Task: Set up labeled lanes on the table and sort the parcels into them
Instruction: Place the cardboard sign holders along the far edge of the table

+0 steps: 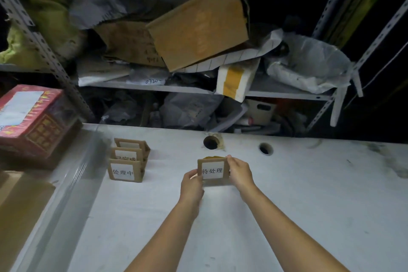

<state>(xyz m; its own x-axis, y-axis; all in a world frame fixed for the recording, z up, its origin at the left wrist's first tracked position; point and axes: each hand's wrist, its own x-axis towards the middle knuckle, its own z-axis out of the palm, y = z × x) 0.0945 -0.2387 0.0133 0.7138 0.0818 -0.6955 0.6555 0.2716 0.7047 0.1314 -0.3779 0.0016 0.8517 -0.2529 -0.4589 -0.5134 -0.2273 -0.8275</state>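
Observation:
A small cardboard sign (213,171) with a white label reading 待处理 stands at the middle of the white table (309,194). My left hand (191,185) pinches its left edge and my right hand (239,173) grips its right edge and top corner. Three more cardboard label signs (127,161) stand in a row one behind another to the left; the front one reads 处理中. Parcels fill the metal shelves (154,87) behind the table: a tilted brown carton (198,24), a white foam box with yellow tape (237,79), grey mailer bags (189,108).
A red printed box (31,119) sits on the table's far left. Two round cable holes (210,142) open near the table's back edge. A clear plastic bag (313,62) lies on the right of the shelf. Perforated steel uprights (44,46) flank the shelves.

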